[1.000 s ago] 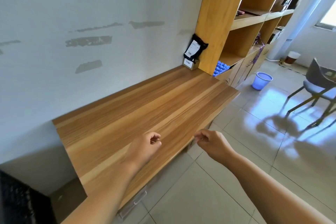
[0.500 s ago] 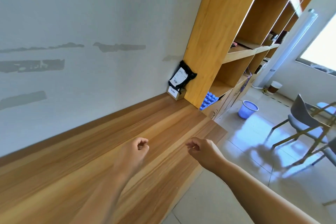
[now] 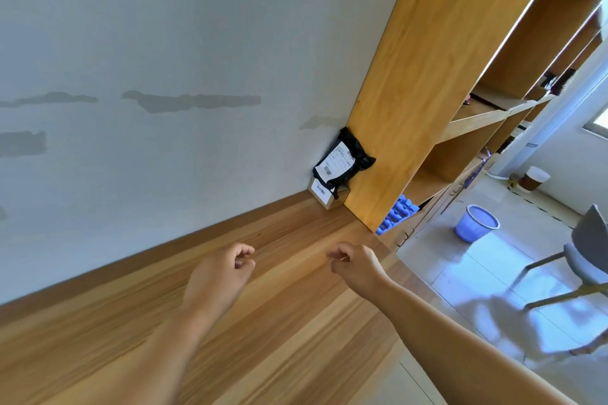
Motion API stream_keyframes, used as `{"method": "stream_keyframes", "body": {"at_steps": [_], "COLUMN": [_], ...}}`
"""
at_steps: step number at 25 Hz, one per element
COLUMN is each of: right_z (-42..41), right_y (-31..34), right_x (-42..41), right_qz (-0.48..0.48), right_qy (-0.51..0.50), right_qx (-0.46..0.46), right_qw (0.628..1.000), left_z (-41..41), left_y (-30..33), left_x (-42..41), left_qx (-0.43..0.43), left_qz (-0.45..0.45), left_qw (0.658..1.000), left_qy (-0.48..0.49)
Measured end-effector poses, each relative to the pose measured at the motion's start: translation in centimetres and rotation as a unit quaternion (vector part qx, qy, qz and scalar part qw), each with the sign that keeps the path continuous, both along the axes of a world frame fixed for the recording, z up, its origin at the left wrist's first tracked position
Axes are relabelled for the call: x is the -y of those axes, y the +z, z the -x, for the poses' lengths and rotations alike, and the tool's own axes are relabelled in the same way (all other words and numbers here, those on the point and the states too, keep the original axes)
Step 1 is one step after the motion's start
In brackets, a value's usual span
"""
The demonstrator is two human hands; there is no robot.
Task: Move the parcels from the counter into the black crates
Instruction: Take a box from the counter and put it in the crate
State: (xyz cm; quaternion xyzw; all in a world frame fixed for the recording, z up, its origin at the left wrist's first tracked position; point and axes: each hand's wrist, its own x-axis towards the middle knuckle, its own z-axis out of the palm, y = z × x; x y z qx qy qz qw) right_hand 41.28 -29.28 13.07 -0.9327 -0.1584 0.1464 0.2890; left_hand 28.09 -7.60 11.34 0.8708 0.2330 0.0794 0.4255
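A black plastic parcel (image 3: pixel 342 163) with a white label leans in the far corner of the wooden counter (image 3: pixel 263 332), against the shelf unit's side. It sits on top of a small cardboard box parcel (image 3: pixel 326 196). My left hand (image 3: pixel 220 270) and my right hand (image 3: pixel 357 261) hover over the counter well short of the parcels, fingers loosely curled, holding nothing. No black crate is in view.
A tall wooden shelf unit (image 3: pixel 427 76) stands at the counter's far end, with blue items (image 3: pixel 396 214) low inside it. On the tiled floor to the right are a blue bin (image 3: pixel 475 223) and a grey chair (image 3: pixel 585 256).
The view has moved forward along the counter toward the corner. The parcels look larger and closer, both hands stay out in front with curled fingers, and the black crate at bottom left has left the view.
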Motion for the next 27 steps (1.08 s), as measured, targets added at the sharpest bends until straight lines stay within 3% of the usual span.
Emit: {"method": "stream_keyframes", "body": {"at_steps": [7,17,23,27], "right_z": [-14.9,-37.7,-42.3,-42.8], "right_y": [-0.8,-0.4,-3.6,-4.2], "right_x": [0.6,-0.3,-2.5,-3.2], "right_qz": [0.017,0.189,0.314,0.293], "right_qy": [0.021,0.116,0.111,0.103], "right_qx": [0.073,0.210,0.339,0.377], "right_qw": [0.997,0.952,0.880,0.872], "left_z": [-8.8,-23.1,-24.4,-24.8], "left_y": [0.0,-0.2,-2.3,-2.7], "left_x": [1.9,7.1,7.6,7.7], "left_qx": [-0.029,-0.068,-0.106,-0.103], "left_qz": [-0.033,-0.026,-0.036,-0.041], "left_qw": [0.998,0.988,0.983,0.983], "left_qy": [0.054,0.136,0.147,0.147]}}
